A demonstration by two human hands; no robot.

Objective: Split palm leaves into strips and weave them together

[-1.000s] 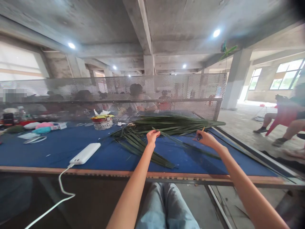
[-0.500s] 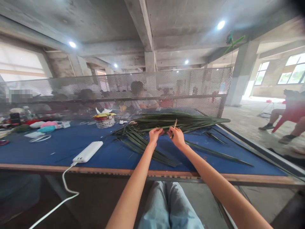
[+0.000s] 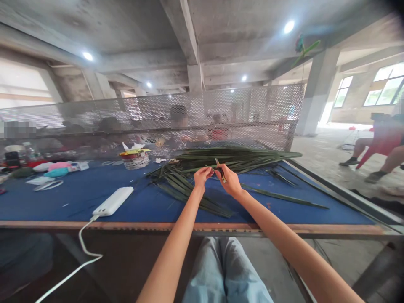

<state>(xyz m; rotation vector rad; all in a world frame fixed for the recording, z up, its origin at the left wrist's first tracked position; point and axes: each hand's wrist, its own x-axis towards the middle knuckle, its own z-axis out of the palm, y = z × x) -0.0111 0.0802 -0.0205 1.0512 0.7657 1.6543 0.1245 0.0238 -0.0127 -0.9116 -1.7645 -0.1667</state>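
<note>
My left hand is closed in a pinch, and a thin green leaf strip seems to show at its fingertips. Just to its right, my right hand is wrapped round a slim yellowish and dark tool that looks like a craft knife, its tip pointing up and away. The fingertips of both hands nearly meet above the table. Behind and below them lie long green palm-like leaves, with another bunch of leaves fanning out by my left forearm. What exactly lies between the fingertips is too small to make out.
On the blue tabletop a white power bank trails a cable over the front edge. A woven basket, pink and teal bundles and a single leaf lie about. A perforated metal screen stands behind; people sit beyond it.
My right hand has moved left towards the left hand, and the tool has turned so its tip now leans left. The whole view has shifted slightly.
</note>
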